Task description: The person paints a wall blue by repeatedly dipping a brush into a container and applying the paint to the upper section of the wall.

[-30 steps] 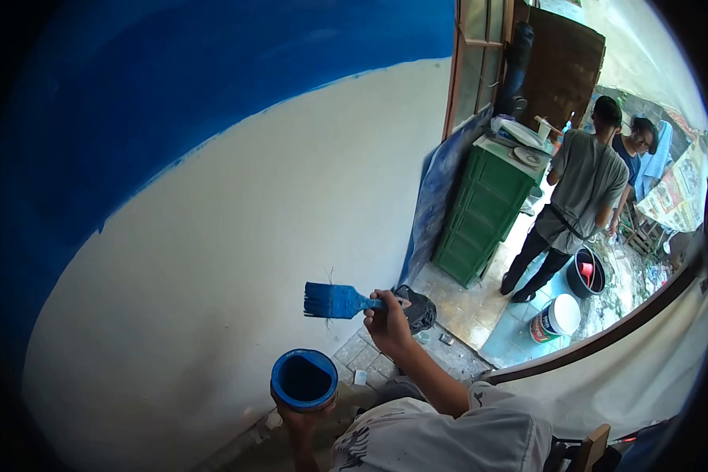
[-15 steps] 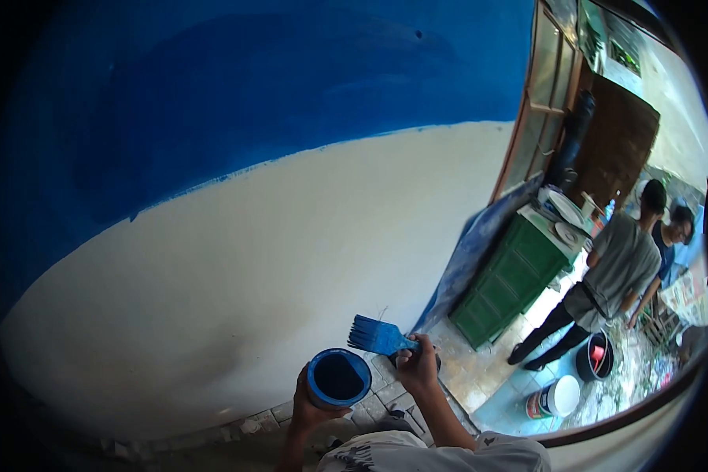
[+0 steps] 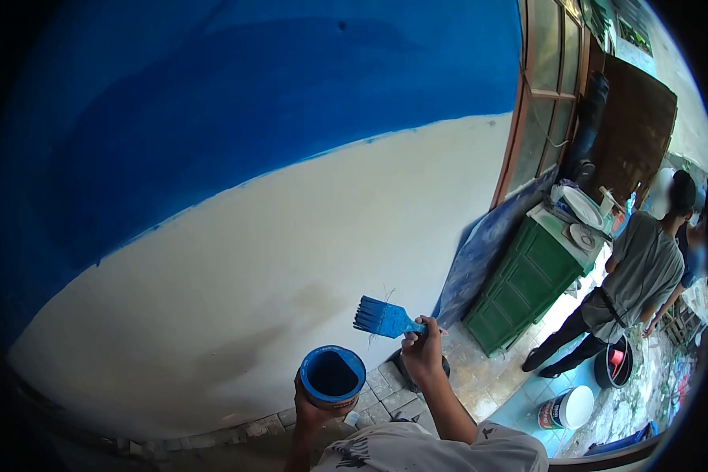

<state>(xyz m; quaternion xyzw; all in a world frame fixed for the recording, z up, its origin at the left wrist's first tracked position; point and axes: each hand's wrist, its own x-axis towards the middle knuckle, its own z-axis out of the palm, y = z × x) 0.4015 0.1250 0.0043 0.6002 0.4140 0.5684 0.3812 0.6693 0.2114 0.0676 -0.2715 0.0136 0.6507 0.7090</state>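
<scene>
My left hand (image 3: 310, 411) is wrapped around a paint can (image 3: 357, 363) whose rim is smeared blue, with dark blue paint inside. In my right hand (image 3: 424, 352) is a paintbrush (image 3: 382, 318), gripped by its handle, its blue-coated bristles pointing left and clumped into strands. The brush is held above and to the right of the can, apart from both can and wall. Behind them rises a wall, with blue paint (image 3: 267, 86) across its upper part and an off-white lower part (image 3: 291, 244). A slightly uneven edge divides the two colours.
A green cabinet (image 3: 519, 287) stands right of the wall, below a wooden-framed window (image 3: 547, 94). Two people, one in a grey shirt (image 3: 643, 263), stand at the far right. Near them are a white-lidded bucket (image 3: 576, 407) and a black bucket (image 3: 612, 379). Paving blocks (image 3: 381, 393) line the wall's foot.
The view has shifted, so the cabinet, buckets and people sit further right. My right hand has lifted the brush slightly away from the can. Both hands keep their hold.
</scene>
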